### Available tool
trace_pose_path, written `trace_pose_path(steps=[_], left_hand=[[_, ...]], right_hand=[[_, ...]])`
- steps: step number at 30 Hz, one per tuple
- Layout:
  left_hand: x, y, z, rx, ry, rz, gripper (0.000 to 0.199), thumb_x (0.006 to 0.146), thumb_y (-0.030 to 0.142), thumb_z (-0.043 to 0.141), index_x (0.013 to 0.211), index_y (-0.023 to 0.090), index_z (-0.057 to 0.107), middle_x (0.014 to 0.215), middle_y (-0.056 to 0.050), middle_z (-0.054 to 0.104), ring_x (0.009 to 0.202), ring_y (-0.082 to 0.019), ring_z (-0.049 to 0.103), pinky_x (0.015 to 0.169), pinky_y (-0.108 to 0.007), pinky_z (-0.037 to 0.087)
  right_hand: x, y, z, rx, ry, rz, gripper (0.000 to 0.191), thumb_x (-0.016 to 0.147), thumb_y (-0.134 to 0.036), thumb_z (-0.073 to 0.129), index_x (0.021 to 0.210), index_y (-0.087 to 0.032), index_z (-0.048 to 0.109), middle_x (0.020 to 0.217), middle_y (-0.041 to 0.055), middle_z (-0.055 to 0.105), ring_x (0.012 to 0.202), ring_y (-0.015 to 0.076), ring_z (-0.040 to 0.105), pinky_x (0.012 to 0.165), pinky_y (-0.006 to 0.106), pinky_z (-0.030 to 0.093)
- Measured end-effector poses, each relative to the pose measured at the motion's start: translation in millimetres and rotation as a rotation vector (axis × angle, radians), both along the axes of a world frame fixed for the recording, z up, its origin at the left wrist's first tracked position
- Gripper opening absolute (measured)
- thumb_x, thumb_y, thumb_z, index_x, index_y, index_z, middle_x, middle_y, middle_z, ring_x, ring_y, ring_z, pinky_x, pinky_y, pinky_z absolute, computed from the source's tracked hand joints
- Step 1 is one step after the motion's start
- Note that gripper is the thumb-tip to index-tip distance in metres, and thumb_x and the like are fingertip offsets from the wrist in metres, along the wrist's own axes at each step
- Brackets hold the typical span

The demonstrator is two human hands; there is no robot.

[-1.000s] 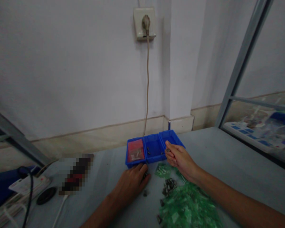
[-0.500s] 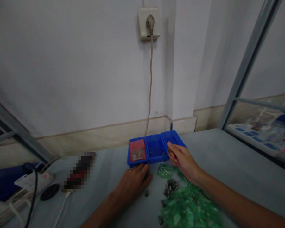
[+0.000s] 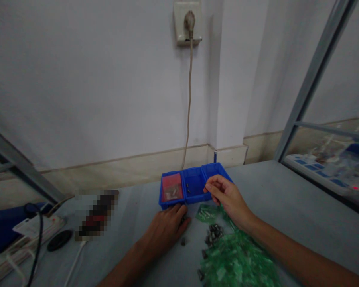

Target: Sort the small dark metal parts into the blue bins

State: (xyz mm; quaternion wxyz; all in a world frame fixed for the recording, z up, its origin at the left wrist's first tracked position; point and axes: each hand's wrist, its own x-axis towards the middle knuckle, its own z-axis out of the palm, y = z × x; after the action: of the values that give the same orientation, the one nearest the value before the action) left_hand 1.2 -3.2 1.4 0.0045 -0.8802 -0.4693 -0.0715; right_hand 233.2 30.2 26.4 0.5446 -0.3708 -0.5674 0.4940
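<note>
My left hand (image 3: 169, 223) rests on the table with its fingers curled, and small dark metal parts (image 3: 183, 218) show between thumb and forefinger. My right hand (image 3: 227, 199) hovers at the front of the blue bins, thumb and forefinger pinched together; what they hold, if anything, I cannot make out. The left bin (image 3: 164, 205) contains a red packet (image 3: 172, 181) and a clear bag of small pieces. A couple of small parts lie in the middle bin (image 3: 196, 179). The right bin (image 3: 214, 169) is partly covered by my right hand.
Many green plastic packets (image 3: 239, 263) are heaped at the front, beside a pile of dark metal parts (image 3: 214, 234). One green packet (image 3: 206, 213) lies by the bins. Left are a pixelated phone-like object (image 3: 97, 215), a black disc (image 3: 60, 240) and cables. A wall stands behind.
My right hand has turned and shifted slightly left across the bins' front; a dark piece visible at its fingers before is hidden now. My left hand stays nearly in place. The view has tilted slightly.
</note>
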Motion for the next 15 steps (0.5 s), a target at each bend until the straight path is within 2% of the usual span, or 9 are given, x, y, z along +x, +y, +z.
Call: trace_pose_path(steps=[6, 12, 15], left_hand=[[0.4, 1.0, 0.1, -0.013, -0.001, 0.002, 0.017, 0.103, 0.037, 0.044, 0.106, 0.023, 0.053, 0.102, -0.003, 0.066, 0.088, -0.020, 0.066, 0.070, -0.029, 0.050], [0.4, 0.3, 0.5, -0.012, -0.003, 0.008, 0.018, 0.103, 0.037, 0.043, 0.105, 0.023, 0.054, 0.102, -0.003, 0.066, 0.087, -0.020, 0.066, 0.070, -0.028, 0.050], [0.3, -0.1, 1.2, -0.009, 0.002, 0.004, 0.017, 0.103, 0.037, 0.043, 0.106, 0.023, 0.053, 0.102, -0.003, 0.066, 0.088, -0.020, 0.066, 0.069, -0.028, 0.050]], right_hand=[[-0.7, -2.9, -4.4, 0.214, -0.260, -0.165, 0.017, 0.085, -0.034, 0.073, 0.090, -0.022, 0.063, 0.065, -0.0051, 0.049, 0.060, 0.0146, 0.045, 0.058, 0.027, 0.036], [-1.9, -10.2, -5.0, 0.397, -0.412, -0.179, 0.009, 0.088, -0.027, 0.071, 0.088, -0.022, 0.063, 0.076, -0.0014, 0.055, 0.069, 0.0167, 0.051, 0.064, 0.029, 0.038], [-1.9, -10.9, -4.8, 0.436, -0.444, -0.179, 0.008, 0.089, -0.026, 0.069, 0.088, -0.022, 0.063, 0.079, -0.0007, 0.056, 0.070, 0.0171, 0.052, 0.066, 0.030, 0.039]])
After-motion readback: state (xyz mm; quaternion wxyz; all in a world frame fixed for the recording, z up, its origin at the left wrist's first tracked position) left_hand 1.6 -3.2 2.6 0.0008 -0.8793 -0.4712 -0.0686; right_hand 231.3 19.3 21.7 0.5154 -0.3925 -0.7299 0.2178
